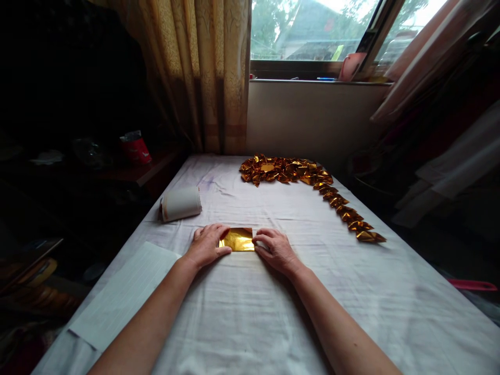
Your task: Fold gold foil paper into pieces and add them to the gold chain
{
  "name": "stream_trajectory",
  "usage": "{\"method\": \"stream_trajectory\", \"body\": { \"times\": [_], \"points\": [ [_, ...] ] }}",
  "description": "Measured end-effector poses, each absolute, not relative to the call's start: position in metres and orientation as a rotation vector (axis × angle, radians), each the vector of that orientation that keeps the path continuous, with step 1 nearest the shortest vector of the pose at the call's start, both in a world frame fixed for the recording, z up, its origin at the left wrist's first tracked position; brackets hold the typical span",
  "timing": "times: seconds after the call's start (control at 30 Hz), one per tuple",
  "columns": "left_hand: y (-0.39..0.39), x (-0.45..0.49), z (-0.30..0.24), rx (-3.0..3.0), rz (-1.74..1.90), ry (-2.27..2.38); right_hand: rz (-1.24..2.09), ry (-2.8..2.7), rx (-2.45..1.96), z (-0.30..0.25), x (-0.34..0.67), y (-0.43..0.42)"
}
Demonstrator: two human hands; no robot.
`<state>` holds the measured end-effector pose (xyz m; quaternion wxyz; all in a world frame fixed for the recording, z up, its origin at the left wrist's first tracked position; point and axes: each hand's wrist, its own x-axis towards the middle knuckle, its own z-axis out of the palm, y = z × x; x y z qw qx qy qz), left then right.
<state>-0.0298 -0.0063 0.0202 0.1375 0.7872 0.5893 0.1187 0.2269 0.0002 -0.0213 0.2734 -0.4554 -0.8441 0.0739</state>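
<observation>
A small rectangle of shiny gold foil paper (238, 239) lies flat on the white cloth, between my two hands. My left hand (207, 245) grips its left end, thumb along the lower edge and fingers at the upper corner. At the right edge, my right hand (275, 249) has its fingertips and thumb closed on the paper. Farther off, a chain of folded gold foil pieces (281, 169) is heaped at the far edge and trails down the right side.
A white roll (182, 204) lies beyond my left hand. White sheets (128, 291) rest beside my left forearm. The cloth-covered table (242, 317) ends near a curtain (211, 78) and a window wall. A red container (135, 148) stands on a dark side surface.
</observation>
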Motion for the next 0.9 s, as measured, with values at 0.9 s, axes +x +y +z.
{"method": "stream_trajectory", "body": {
  "times": [0.9],
  "points": [
    [-0.001,-0.054,0.005,2.268,0.379,1.631,0.394,-2.675,-1.290,0.000,0.190,-0.040]
  ]
}}
